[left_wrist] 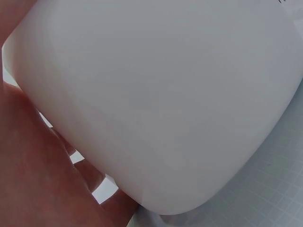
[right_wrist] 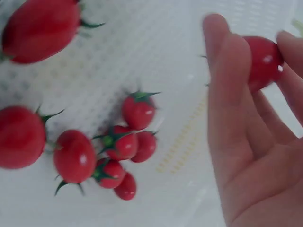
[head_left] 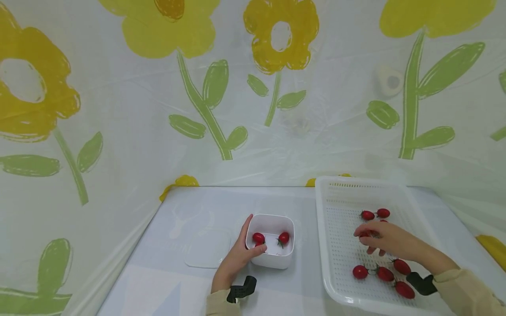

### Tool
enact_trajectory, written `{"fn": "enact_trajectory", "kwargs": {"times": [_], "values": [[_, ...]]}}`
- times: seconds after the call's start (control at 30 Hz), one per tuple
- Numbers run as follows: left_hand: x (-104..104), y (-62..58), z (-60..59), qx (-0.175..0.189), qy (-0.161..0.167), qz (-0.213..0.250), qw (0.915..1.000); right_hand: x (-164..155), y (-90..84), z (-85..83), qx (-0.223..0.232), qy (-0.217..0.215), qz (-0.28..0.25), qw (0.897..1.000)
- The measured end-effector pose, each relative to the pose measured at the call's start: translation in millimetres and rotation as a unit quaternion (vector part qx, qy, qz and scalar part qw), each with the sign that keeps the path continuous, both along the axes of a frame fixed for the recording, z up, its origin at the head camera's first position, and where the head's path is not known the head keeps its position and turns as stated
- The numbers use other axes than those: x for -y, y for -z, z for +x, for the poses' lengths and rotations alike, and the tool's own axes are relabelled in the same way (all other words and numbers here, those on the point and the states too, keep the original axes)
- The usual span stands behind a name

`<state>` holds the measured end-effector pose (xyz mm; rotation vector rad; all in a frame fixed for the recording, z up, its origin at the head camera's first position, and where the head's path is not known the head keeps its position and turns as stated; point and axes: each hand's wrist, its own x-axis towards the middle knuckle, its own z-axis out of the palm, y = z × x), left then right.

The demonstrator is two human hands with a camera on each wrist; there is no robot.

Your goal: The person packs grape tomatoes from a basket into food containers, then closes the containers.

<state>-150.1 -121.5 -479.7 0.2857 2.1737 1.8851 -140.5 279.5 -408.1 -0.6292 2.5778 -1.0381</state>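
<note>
Tomatoes [head_left: 270, 238]: 2 in tub [head_left: 272, 263], rest in basket [head_left: 336, 245]

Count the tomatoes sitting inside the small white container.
2. One tomato lies at the left of the container, by the left hand's thumb; the other tomato lies at the right. None seem hidden.

Beige sleeves [head_left: 468, 285] are worn on both arms, and a black wrist mount [head_left: 241, 289] is strapped at each cuff.
</note>
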Motion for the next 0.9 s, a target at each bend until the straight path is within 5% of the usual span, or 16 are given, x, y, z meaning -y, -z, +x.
{"fn": "enact_trajectory", "kwargs": {"times": [0.17,0.43,0.67,0.9], "values": [[0,8.3,-4.2,-0.009,-0.003,-0.005,0.9999,10,-10.0,5.6,-0.060,0.019,-0.029,0.998],[-1,7.6,-3.5,-0.007,-0.005,-0.001,1.0000,27,-18.4,12.0,-0.087,0.081,-0.044,0.992],[-1,8.6,-4.7,-0.007,0.000,0.005,1.0000,41,-20.3,18.0,-0.146,0.093,-0.078,0.982],[-2,-5.6,1.1,0.002,0.006,0.008,0.9999,62,-25.8,29.0,-0.131,0.122,-0.096,0.979]]}}
